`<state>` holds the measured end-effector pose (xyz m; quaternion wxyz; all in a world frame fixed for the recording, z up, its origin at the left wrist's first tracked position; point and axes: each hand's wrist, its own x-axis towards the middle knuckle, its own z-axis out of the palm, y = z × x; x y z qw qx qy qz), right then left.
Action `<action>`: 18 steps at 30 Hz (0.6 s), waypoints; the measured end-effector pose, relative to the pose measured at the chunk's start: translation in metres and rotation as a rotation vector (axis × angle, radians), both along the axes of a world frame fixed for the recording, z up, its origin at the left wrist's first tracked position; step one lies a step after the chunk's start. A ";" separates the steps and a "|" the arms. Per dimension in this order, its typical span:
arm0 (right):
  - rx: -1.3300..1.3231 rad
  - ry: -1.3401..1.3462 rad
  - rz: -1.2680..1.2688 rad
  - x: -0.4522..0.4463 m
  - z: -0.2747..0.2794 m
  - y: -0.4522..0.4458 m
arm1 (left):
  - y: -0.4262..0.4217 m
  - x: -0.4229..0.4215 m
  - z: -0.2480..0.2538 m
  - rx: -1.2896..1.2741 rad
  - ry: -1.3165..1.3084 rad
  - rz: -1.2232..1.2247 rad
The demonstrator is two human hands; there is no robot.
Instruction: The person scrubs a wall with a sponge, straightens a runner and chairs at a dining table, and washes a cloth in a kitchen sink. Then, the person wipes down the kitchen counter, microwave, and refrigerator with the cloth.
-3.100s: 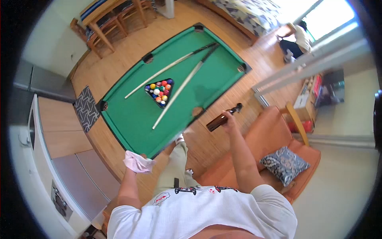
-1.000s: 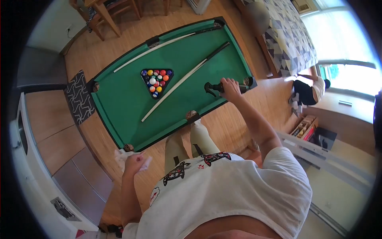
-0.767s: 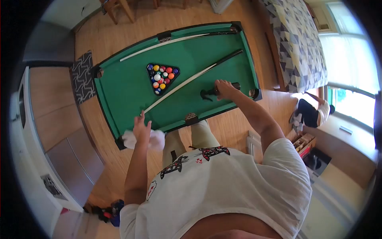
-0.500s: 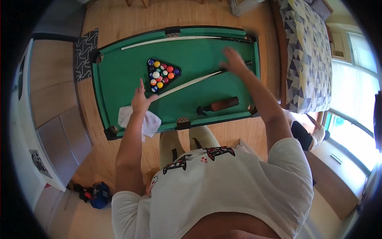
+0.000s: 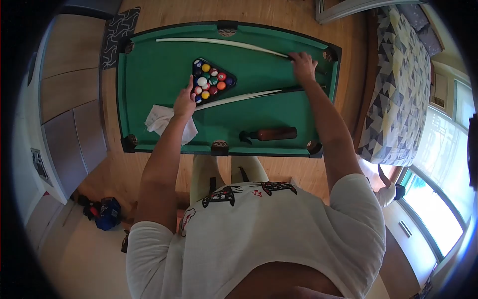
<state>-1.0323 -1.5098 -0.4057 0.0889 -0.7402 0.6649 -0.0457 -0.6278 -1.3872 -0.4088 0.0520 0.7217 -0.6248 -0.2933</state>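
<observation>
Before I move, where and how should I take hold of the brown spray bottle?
I'd grip the spray bottle around its brown body from above, probably with the right hand: it lies on its side on the green table, body uncovered, with its black trigger head pointing left.

The cue shafts (image 5: 224,43) are cream, the table (image 5: 159,74) green.
</observation>
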 end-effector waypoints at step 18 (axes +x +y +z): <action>0.277 0.083 0.194 -0.060 0.036 0.089 | -0.001 -0.021 0.027 0.143 -0.036 0.038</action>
